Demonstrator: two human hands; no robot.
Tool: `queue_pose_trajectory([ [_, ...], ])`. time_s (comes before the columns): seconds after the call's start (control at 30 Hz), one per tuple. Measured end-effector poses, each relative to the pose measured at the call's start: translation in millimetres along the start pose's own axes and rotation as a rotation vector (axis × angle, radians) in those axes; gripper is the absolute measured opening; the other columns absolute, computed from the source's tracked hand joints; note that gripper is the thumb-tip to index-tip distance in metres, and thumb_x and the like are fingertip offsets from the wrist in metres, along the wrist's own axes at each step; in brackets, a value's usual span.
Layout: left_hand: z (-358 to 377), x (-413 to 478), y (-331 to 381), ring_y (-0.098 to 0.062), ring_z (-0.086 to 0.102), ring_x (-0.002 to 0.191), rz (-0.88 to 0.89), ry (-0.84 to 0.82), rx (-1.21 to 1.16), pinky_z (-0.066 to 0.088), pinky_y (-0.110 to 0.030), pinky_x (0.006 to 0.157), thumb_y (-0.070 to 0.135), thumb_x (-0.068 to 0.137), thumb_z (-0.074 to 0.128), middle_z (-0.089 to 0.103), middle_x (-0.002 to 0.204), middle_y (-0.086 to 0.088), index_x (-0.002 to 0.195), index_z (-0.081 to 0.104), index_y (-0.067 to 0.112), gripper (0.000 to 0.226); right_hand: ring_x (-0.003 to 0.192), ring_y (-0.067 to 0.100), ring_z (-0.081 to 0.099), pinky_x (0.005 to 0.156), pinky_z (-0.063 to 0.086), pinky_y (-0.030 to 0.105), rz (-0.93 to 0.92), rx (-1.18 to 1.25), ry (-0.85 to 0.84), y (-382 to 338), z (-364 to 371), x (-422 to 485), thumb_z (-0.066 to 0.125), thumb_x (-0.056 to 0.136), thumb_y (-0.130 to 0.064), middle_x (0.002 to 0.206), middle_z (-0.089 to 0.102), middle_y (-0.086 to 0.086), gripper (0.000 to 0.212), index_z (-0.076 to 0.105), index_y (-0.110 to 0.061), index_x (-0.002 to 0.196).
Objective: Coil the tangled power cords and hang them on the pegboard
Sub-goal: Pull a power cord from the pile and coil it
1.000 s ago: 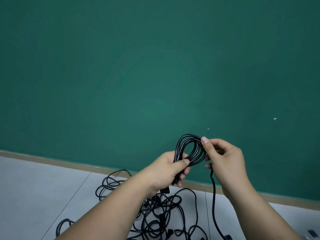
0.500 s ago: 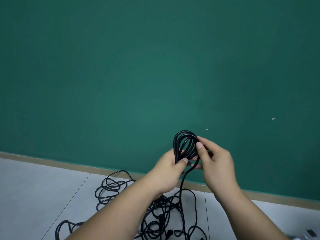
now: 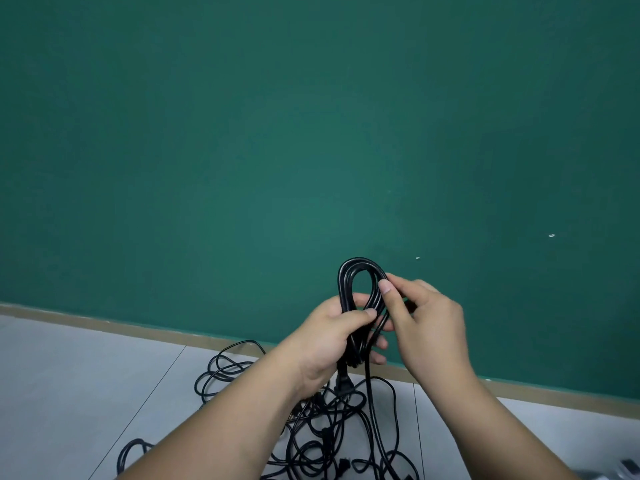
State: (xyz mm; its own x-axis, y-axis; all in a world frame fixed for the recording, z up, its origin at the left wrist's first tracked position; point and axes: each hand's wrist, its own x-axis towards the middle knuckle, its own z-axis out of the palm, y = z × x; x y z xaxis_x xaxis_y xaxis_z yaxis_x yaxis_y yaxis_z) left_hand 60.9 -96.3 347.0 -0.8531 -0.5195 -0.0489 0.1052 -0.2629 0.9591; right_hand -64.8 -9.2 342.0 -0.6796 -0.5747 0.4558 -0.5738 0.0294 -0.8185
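Observation:
A black power cord coil (image 3: 348, 271) of several loops stands upright in front of the green wall. My left hand (image 3: 332, 337) grips the coil's lower part, thumb across the strands. My right hand (image 3: 422, 320) pinches the coil's right side between thumb and fingers. The cord's loose tail (image 3: 372, 403) hangs down from my hands to the floor. Below lies a tangled pile of black cords (image 3: 322, 431), partly hidden by my forearms. No pegboard is in view.
The green wall (image 3: 311, 133) fills most of the view, with a tan baseboard (image 3: 104, 325) along its foot. Grey floor tiles (image 3: 69, 393) spread to the left. A small grey object (image 3: 628, 467) shows at the bottom right corner.
The coil has been drawn narrower and more upright. My right hand has slid inward against the coil's right side, and the hanging tail has shifted left under my hands.

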Motion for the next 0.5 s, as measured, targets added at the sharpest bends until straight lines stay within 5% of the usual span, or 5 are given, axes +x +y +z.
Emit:
queue_pose_trajectory([
  [0.13,0,1,-1,-0.014,0.049,0.066,-0.002,-0.062,0.022,0.054,-0.036,0.063,0.011,0.109,0.051,0.056,0.085,-0.003,0.114,0.056,0.01,0.007,0.08,0.003,0.063,0.073,0.046,0.013,-0.048,-0.108,-0.044,5,-1,2,0.059,0.106,-0.039,0.094,0.068,-0.014,0.027,0.075,-0.035,0.128],
  [0.2,-2,3,-1,-0.012,0.043,0.062,-0.011,-0.067,0.109,0.044,-0.03,0.057,0.01,0.11,0.049,0.054,0.081,0.0,0.11,0.052,0.013,0.003,0.094,0.006,0.062,0.087,0.05,0.028,-0.046,-0.094,-0.182,7,-3,4,0.047,0.11,-0.038,0.11,0.064,-0.016,0.039,0.056,-0.042,0.148],
  [0.27,-5,3,-2,-0.011,0.041,0.061,-0.037,-0.108,0.222,0.04,-0.029,0.056,0.013,0.107,0.051,0.053,0.08,0.001,0.109,0.049,0.014,0.002,0.106,0.004,0.057,0.093,0.045,0.028,-0.064,-0.085,-0.274,4,-9,6,0.039,0.111,-0.043,0.116,0.059,-0.018,0.044,0.044,-0.047,0.155],
  [0.37,-10,0,-3,-0.011,0.042,0.063,-0.066,-0.251,0.433,0.041,-0.026,0.056,0.011,0.108,0.047,0.051,0.083,-0.001,0.111,0.049,0.012,0.004,0.11,-0.006,0.059,0.093,0.045,0.018,-0.108,-0.144,-0.359,1,-20,11,0.037,0.1,-0.067,0.115,0.067,-0.025,0.048,0.059,-0.051,0.14],
  [0.5,-9,-4,-3,-0.019,0.046,0.067,-0.077,-0.323,0.539,0.045,-0.03,0.061,0.027,0.109,0.053,0.052,0.087,-0.009,0.103,0.05,0.011,0.017,0.059,0.003,0.051,0.056,0.039,0.018,-0.046,-0.078,-0.36,4,-20,13,0.056,0.101,-0.057,0.067,0.063,-0.009,0.025,0.068,-0.037,0.092],
])
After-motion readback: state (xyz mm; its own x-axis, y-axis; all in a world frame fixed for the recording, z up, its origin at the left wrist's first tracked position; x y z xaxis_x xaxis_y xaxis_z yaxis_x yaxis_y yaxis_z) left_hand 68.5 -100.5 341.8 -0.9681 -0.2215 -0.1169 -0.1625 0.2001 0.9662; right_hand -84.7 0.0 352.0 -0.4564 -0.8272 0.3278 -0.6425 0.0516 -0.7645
